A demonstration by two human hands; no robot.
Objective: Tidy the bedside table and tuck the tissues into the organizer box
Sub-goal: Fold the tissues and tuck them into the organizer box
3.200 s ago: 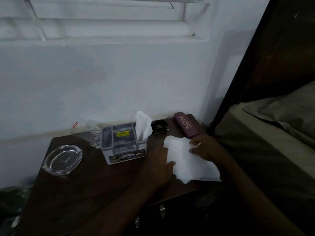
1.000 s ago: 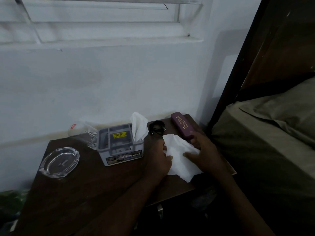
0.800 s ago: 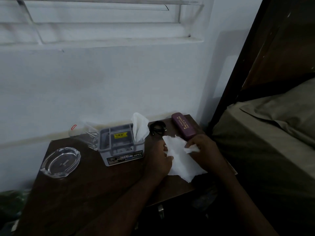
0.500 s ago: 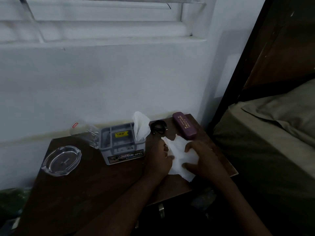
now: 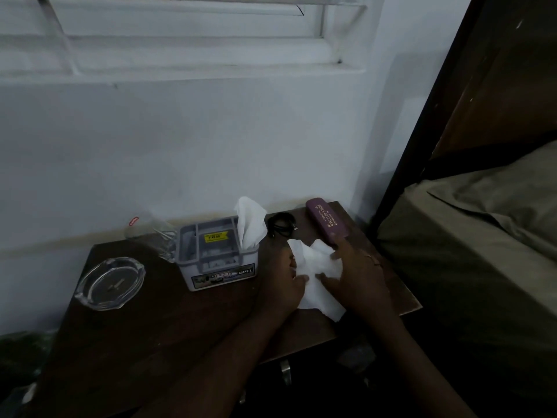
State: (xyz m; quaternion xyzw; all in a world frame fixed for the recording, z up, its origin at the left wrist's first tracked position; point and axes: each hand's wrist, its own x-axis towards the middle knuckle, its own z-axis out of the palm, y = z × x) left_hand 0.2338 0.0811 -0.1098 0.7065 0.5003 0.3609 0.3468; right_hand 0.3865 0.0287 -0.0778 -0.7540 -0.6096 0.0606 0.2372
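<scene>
Fingers of both hands press flat on a tissue point(image 5: 319, 267) between the "OPEL" organizer box point(image 5: 218, 260) and "PRINCE OPTICALS" case point(image 5: 327, 220).

A single head-worn wide-angle view looks forward and down from above the near edge of the dark wooden surface point(image 5: 168, 333), close enough that both forearms enter from 6 o'clock. It faces the white wall point(image 5: 187, 146); the bed point(image 5: 482, 236) fills the frame at 3 o'clock.

Bedroom: bed point(image 5: 470, 236) beside bedside table point(image 5: 168, 336)
</scene>
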